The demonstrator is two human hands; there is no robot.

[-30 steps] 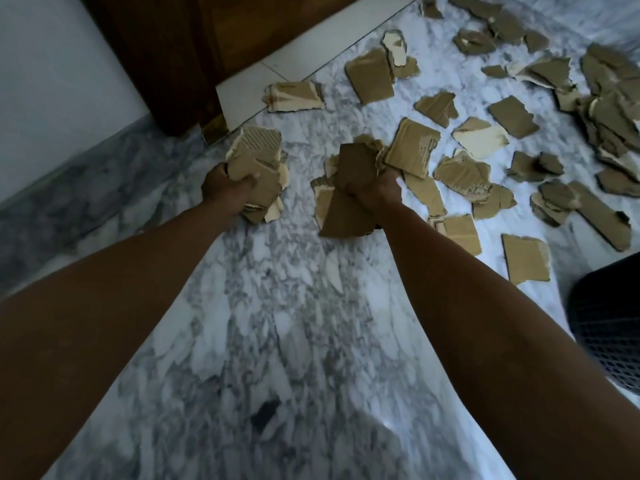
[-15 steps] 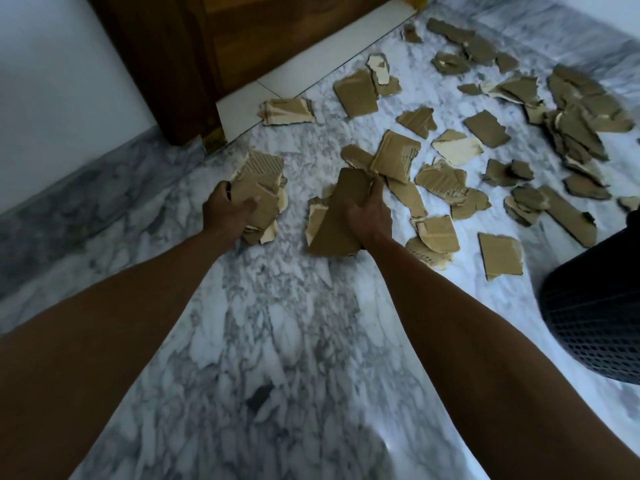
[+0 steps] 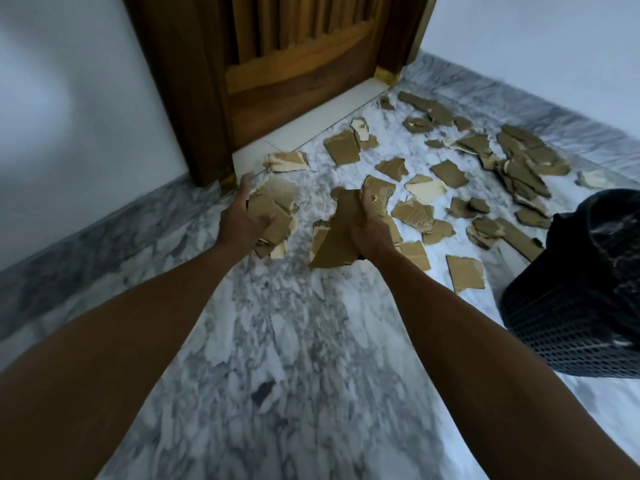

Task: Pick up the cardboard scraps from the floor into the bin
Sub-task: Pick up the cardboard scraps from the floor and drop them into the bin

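Left hand (image 3: 242,225) clutching 1 stack of cardboard scraps (image 3: 275,216); right hand (image 3: 369,233) gripping another bundle (image 3: 337,237) — both above the floor (image 3: 294,341). Best carried level to the bin (image 3: 575,306) at right edge — grips tight, no spills.

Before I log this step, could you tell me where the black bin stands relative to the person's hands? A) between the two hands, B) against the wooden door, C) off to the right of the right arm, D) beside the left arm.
C: the black bin stands at the right edge of the view, beyond the right hand, which grips cardboard scraps.
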